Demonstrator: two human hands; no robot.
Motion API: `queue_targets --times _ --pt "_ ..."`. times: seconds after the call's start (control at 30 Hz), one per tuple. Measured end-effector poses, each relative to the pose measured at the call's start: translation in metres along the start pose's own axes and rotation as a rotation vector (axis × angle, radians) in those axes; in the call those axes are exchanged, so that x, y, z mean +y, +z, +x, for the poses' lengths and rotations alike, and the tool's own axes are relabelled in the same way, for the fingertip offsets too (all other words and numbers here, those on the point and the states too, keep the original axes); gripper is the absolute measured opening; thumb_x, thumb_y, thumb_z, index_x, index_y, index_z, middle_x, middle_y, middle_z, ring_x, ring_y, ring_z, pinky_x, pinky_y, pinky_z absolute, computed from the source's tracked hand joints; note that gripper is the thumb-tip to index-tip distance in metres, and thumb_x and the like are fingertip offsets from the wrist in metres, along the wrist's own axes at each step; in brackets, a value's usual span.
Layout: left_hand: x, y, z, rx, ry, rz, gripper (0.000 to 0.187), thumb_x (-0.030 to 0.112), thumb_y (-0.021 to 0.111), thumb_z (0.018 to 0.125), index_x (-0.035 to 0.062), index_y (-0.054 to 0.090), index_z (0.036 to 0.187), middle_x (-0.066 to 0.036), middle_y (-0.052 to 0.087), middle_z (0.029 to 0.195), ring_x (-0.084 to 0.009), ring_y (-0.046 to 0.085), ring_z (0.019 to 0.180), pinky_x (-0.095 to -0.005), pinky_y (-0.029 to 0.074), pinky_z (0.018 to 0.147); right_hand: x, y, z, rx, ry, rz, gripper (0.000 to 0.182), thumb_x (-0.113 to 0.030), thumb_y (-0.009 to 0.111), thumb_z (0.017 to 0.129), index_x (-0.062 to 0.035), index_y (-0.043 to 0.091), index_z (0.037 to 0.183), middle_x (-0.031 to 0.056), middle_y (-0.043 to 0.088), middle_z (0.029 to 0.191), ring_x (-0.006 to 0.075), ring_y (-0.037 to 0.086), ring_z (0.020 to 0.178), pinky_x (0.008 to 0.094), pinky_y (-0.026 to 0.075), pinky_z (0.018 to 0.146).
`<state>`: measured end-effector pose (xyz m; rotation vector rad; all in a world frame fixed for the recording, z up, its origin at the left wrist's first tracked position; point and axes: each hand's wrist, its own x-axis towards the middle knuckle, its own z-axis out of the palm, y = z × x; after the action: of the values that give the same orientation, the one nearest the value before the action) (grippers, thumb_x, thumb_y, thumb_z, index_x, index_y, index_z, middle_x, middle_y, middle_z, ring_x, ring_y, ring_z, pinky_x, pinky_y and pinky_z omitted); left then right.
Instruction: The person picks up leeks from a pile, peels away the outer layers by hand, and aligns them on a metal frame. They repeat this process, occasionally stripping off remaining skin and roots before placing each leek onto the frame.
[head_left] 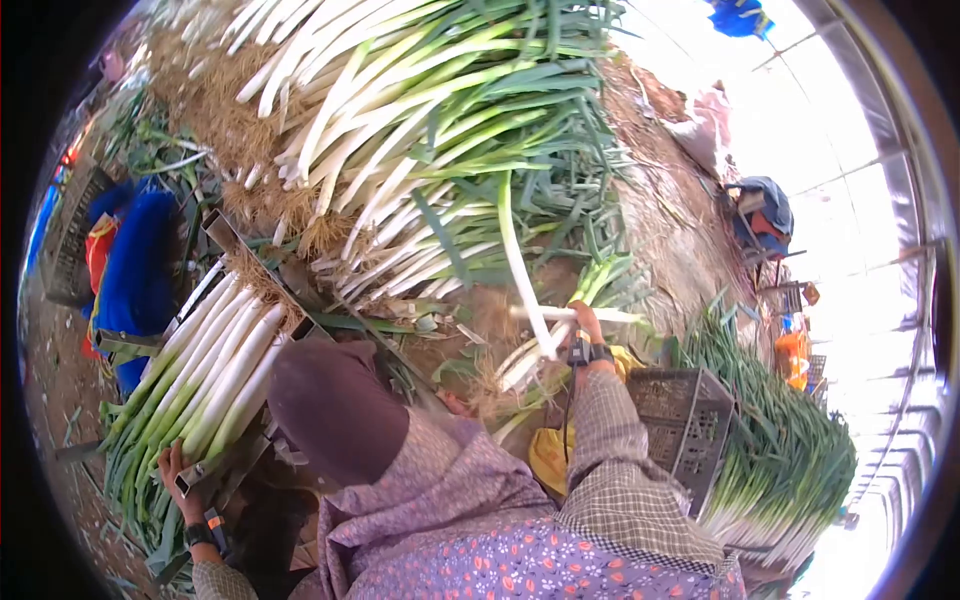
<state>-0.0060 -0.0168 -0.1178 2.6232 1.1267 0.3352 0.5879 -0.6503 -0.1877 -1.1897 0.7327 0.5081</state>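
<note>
My left hand (174, 478) is at the lower left, its fingers stretched over the green leaves of a bundle of leeks (225, 345). That bundle lies in a metal frame (262, 262), with its roots against the frame's upper bar. My right hand (586, 322), right of centre, is closed around a leek (535, 314) lying crosswise. Another long leek (516, 255) slants down just left of these fingers. Below and left of my right hand are more white stems with roots (515, 372). My right palm is hidden.
A large heap of leeks (400, 130) fills the upper middle. A plastic crate (690, 400) stands right of my right arm, beside a leek pile (775, 440). Blue bundled material (145, 255) sits at left. Purple cloth (335, 410) covers part of the lower middle.
</note>
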Motion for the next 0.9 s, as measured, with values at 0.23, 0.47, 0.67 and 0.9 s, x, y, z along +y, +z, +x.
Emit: queue_targets --times 0.23,0.47,0.67,0.9 --pt "-0.027 0.018 -0.005 0.049 0.011 -0.173 0.043 0.024 0.058 0.088 0.0072 0.059 0.127 -0.018 0.054 0.122 -0.0371 0.052 0.112 -0.0444 0.04 0.097 -0.029 -0.098 -0.044 -0.41 -0.289 -1.42 0.02 -0.014 0.055 0.083 -0.0007 0.063 0.096 0.0094 0.068 0.084 0.0238 0.063 0.069 0.0379 0.05 0.064" --pt "-0.01 -0.011 0.011 -0.173 0.19 0.046 0.036 0.015 0.067 0.074 0.0047 0.062 0.108 -0.02 0.057 0.118 -0.0413 0.051 0.112 -0.0479 0.042 0.097 -0.03 0.019 -0.181 -0.389 -0.506 -0.435 0.019 -0.016 0.05 0.087 0.0014 0.055 0.093 0.0129 0.063 0.078 0.0237 0.061 0.067 0.0365 0.052 0.062" --pt "0.038 -0.086 -0.022 -0.144 0.036 -0.033 0.039 0.02 0.067 0.079 0.0032 0.063 0.114 -0.021 0.063 0.108 -0.0388 0.058 0.103 -0.0431 0.048 0.09 -0.079 0.175 -0.281 -0.577 -1.002 -0.391 0.027 -0.006 0.047 0.09 0.0033 0.054 0.115 0.0121 0.062 0.103 0.0225 0.062 0.091 0.0343 0.054 0.083" --pt "0.047 -0.15 -0.08 -0.277 -0.396 -0.332 0.046 0.024 0.061 0.082 0.0025 0.058 0.123 -0.021 0.065 0.112 -0.0348 0.061 0.105 -0.0408 0.048 0.09 -0.023 0.359 -0.452 -1.355 -0.51 0.033 0.054 0.0 0.051 0.082 0.0057 0.031 0.132 0.0182 0.054 0.108 0.0212 0.055 0.092 0.0349 0.052 0.081"
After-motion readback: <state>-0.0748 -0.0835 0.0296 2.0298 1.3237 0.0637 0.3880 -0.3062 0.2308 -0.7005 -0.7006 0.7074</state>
